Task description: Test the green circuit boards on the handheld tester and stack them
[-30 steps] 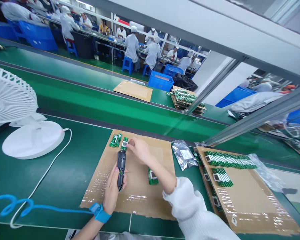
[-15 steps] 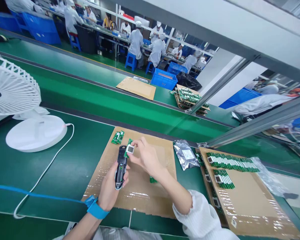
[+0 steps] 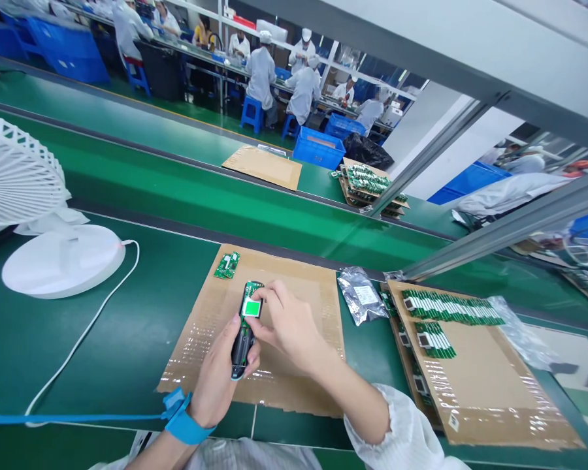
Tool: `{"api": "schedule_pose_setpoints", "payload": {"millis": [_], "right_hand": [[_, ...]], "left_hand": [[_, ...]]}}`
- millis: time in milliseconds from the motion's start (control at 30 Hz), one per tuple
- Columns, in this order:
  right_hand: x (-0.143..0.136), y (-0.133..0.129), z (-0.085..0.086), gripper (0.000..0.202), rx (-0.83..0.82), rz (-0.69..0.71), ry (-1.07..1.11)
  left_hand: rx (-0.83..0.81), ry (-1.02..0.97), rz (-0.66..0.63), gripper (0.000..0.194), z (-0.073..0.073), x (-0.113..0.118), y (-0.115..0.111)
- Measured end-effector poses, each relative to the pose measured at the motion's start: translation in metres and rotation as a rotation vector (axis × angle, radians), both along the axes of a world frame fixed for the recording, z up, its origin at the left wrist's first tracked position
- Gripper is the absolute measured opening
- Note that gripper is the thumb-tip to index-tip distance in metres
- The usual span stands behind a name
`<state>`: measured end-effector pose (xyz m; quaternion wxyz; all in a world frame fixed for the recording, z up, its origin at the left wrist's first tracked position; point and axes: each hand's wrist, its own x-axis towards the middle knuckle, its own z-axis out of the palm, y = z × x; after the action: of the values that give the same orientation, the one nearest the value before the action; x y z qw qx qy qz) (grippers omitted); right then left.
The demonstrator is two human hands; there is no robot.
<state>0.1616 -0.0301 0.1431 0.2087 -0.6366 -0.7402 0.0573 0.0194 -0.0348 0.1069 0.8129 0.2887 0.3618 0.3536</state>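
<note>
My left hand [image 3: 220,369] is wrapped round a black handheld device housing [image 3: 242,346], tilted upright over a cardboard sheet [image 3: 294,385]. On the housing's upper part sits a green circuit board [image 3: 253,287] with a small white-framed screen [image 3: 252,308], which shows bright green. My right hand [image 3: 294,326] pinches the board at the screen's right edge with thumb and fingers. A blue wrist strap [image 3: 189,421] circles my left wrist. Several loose green boards [image 3: 227,265] lie at the sheet's far left corner.
A white fan [image 3: 63,261] with a cable stands at left. To the right are a silver bag [image 3: 363,297] and stacked cardboard [image 3: 490,398] bearing rows of circuit boards [image 3: 453,308]. A metal post [image 3: 451,251] slants across the right side. Co-workers sit beyond the green divider.
The circuit board has moved from beside the housing onto its upper part, with my right hand still on it. The screen has turned from dark to bright green.
</note>
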Motion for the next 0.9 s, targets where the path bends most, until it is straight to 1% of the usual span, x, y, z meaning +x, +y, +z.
{"api": "schedule_pose_setpoints", "payload": {"millis": [133,333,467,733,900], "right_hand": [[-0.001,-0.006,0.002,0.027,0.019,-0.028,0.024],[-0.001,-0.019,0.015,0.03,0.015,-0.027,0.143],[-0.001,-0.023,0.021,0.03,0.047,-0.027,0.175],[-0.001,-0.025,0.02,0.029,0.052,-0.041,0.199],[0.001,-0.026,0.017,0.03,0.042,-0.048,0.222]], "left_hand": [[0.034,0.027,0.012,0.042,0.005,0.001,-0.004],[0.014,-0.013,0.019,0.04,0.019,0.002,-0.009],[-0.003,-0.019,0.023,0.039,0.024,0.001,-0.011],[-0.035,-0.013,0.034,0.041,0.028,0.003,-0.012],[-0.036,0.001,0.016,0.043,0.029,0.003,-0.012]]}}
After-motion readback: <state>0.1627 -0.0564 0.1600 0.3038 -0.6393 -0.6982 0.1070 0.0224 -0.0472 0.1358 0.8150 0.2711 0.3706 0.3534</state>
